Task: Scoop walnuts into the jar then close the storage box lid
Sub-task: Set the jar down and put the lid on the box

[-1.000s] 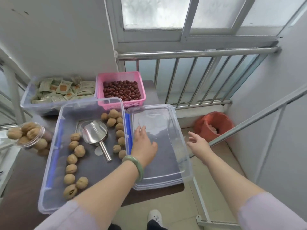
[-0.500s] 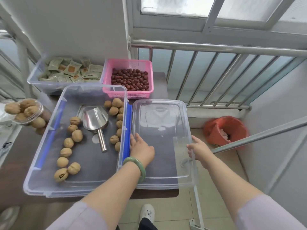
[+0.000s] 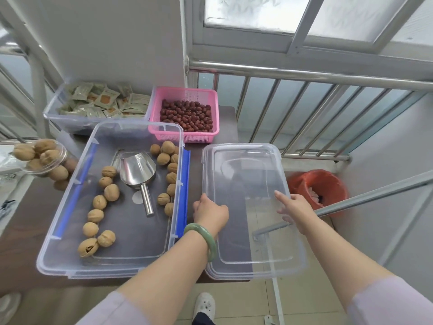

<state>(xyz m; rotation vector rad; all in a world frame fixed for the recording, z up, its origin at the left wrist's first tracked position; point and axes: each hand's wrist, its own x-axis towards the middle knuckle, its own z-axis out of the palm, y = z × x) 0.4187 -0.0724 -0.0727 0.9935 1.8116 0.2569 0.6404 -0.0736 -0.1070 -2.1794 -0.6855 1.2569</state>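
**Both hands at the lid, box open**

Clear storage box (image 3: 70, 231) sits open on the dark worktop (image 3: 21, 231), blue clips on both long sides. Inside: loose walnuts (image 3: 111, 192) along the left and right, one cracked at the near-left corner, and a metal scoop (image 3: 138, 171) lying in the middle, handle toward the camera. Jar (image 3: 44, 158) stands left of the box, outside it, heaped with walnuts above the rim.

Clear lid (image 3: 248, 184) lies flat to the right of the box, its right part overhanging the worktop edge. Left hand (image 3: 210, 213), green bangle on the wrist, grips the lid's left rim, fingers curled over it. Right hand (image 3: 294, 207) is at the lid's right edge, fingers spread and loose; whether it grips the rim, cannot tell.

Behind: pink basket (image 3: 185, 137) of red dates, clear bin (image 3: 77, 123) of sachets. Red-lined waste bin (image 3: 328, 181) on the floor to the right.
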